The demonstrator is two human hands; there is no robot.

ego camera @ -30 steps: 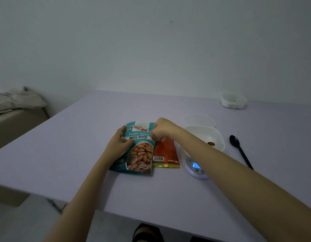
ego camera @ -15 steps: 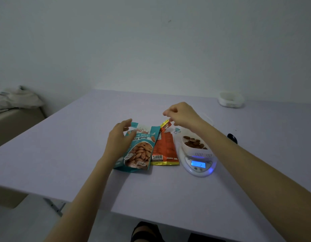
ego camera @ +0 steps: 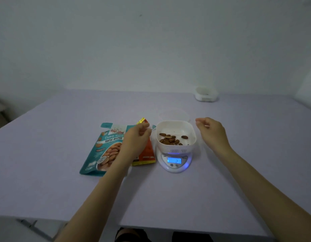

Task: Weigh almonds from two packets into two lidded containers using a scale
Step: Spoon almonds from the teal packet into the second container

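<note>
The left forearm (ego camera: 105,189) and right forearm (ego camera: 256,180) are bare.

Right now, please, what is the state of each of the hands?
Left hand: fingers curled; whether it holds anything cannot be told.
Right hand: closed, fingers curled, nothing visible in it.

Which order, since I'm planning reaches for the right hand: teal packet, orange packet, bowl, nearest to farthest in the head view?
From the right hand:
1. bowl, just to its left, on the scale.
2. orange packet, left of the scale.
3. teal packet, farthest left, beyond the orange packet.
</note>
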